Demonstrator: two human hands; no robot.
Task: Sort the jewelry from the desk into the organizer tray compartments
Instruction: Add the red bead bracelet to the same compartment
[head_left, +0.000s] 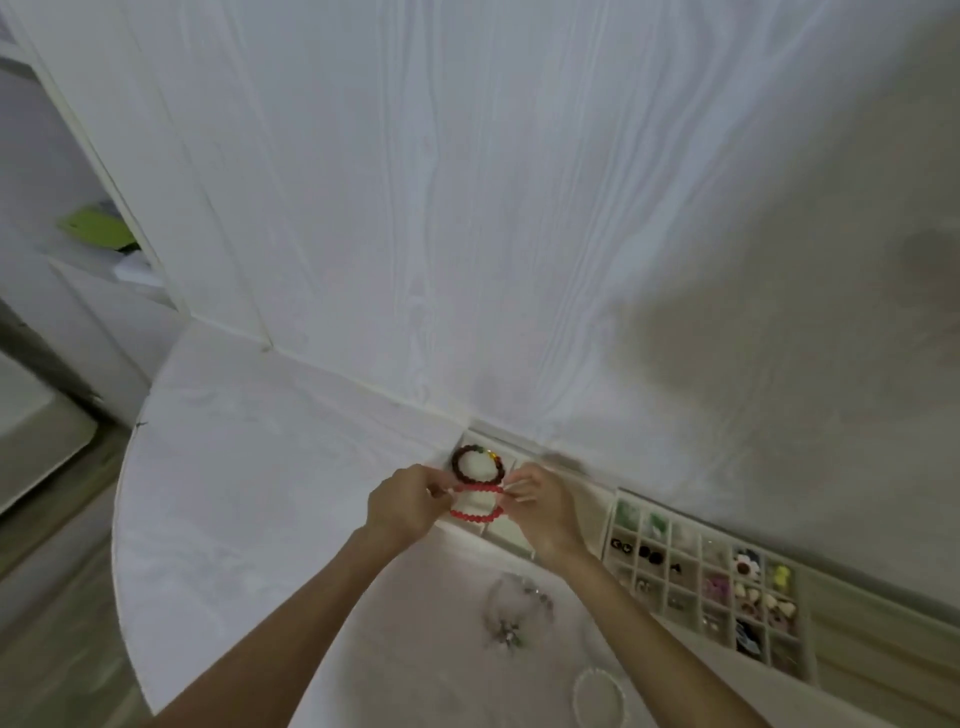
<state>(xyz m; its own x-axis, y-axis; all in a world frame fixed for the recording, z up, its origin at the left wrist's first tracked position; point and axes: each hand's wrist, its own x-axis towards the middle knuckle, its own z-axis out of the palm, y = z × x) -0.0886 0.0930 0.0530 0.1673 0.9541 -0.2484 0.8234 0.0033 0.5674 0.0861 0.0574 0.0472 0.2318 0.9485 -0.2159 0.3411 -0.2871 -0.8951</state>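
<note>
Both hands hold a red beaded bracelet (475, 501) over a cream organizer tray (511, 538) with large compartments. My left hand (402, 506) pinches its left side and my right hand (543, 506) pinches its right side. A dark brown beaded bracelet (477, 462) with green and yellow beads lies in the tray's far compartment, just beyond the red one. On the white desk nearer to me lie a silvery charm bracelet (511, 608) and a clear beaded bracelet (600, 696).
A second tray (709, 584) with many small compartments sits to the right and holds earrings, flower pieces and small beads. A white wall rises right behind the trays. The round desk's edge (122, 519) curves down the left, with floor beyond.
</note>
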